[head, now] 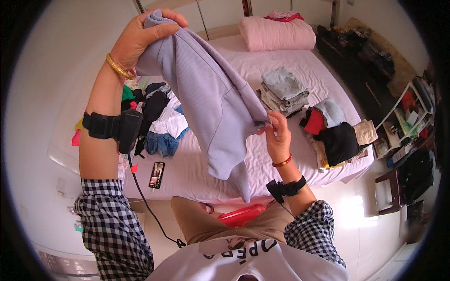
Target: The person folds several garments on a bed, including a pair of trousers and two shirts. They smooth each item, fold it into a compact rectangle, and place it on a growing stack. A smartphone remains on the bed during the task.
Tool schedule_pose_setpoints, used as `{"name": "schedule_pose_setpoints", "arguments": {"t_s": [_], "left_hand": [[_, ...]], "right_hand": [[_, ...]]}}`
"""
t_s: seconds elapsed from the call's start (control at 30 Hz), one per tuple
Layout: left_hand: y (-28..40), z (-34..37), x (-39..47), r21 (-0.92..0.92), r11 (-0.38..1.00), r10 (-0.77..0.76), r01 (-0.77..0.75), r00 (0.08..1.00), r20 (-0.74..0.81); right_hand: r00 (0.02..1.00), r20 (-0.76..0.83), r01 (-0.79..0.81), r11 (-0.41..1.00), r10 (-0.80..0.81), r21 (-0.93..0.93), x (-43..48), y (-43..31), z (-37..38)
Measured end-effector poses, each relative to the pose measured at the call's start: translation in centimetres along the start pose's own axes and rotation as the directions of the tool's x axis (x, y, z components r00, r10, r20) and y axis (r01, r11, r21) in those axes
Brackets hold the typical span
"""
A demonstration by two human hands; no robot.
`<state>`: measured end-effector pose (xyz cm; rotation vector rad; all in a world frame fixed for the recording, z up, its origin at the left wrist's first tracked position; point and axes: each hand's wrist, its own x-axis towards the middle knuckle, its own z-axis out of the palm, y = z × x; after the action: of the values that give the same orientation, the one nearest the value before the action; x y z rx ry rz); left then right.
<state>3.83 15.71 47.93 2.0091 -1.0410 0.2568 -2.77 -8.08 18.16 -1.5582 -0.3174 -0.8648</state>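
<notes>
A lavender ribbed garment (pixel 214 95) hangs stretched between my two hands above the bed. My left hand (pixel 144 37), raised at the upper left, grips one bunched end between thumb and fingers. Lower and to the right, my right hand (pixel 277 135) pinches another edge, where a small dark patch shows. The garment's loose lower part droops to a point near the bed's front edge. Which kind of garment it is, I cannot tell for certain. Part of a loose heap of mixed clothes (pixel 168 121) is hidden behind my left arm and the cloth.
A pink-sheeted bed (pixel 225 52) carries a rolled pink quilt (pixel 277 34), a folded grey stack (pixel 284 87) and a mixed clothes pile (pixel 337 140). A phone (pixel 156 175) lies near the front edge. A black cable (pixel 142 196) trails from my left forearm. A red basin (pixel 242 215) sits below.
</notes>
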Motion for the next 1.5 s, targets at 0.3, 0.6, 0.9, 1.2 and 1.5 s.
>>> {"name": "schedule_pose_setpoints", "arguments": {"t_s": [0.3, 0.6, 0.9, 1.2, 1.5], "left_hand": [[-0.1, -0.5, -0.3, -0.102, 0.995, 0.014, -0.015, 1.000, -0.014], [1.0, 0.1, 0.3, -0.158, 0.987, 0.014, -0.015, 1.000, -0.013], [-1.0, -3.5, -1.4, 0.027, 0.999, -0.036, 0.040, 0.991, -0.130], [-5.3, -7.8, -0.7, 0.406, 0.913, 0.098, 0.042, 0.943, -0.319], [-4.2, -7.6, -1.0, 0.289, 0.954, -0.010, 0.086, 0.967, -0.254]], "right_hand": [[0.898, 0.125, 0.417, 0.727, -0.422, -0.545, 1.8, -0.3, -2.9], [0.960, 0.244, 0.241, 0.848, -0.137, -0.473, 0.8, -0.6, 0.0], [0.971, 0.126, 0.238, 0.888, -0.204, -0.393, 6.1, -0.1, -0.2], [0.940, 0.121, 0.324, 0.719, -0.320, -0.615, 18.6, -8.9, -7.4], [0.994, 0.057, 0.104, 0.951, -0.091, -0.292, 20.5, -8.0, -7.5]]}}
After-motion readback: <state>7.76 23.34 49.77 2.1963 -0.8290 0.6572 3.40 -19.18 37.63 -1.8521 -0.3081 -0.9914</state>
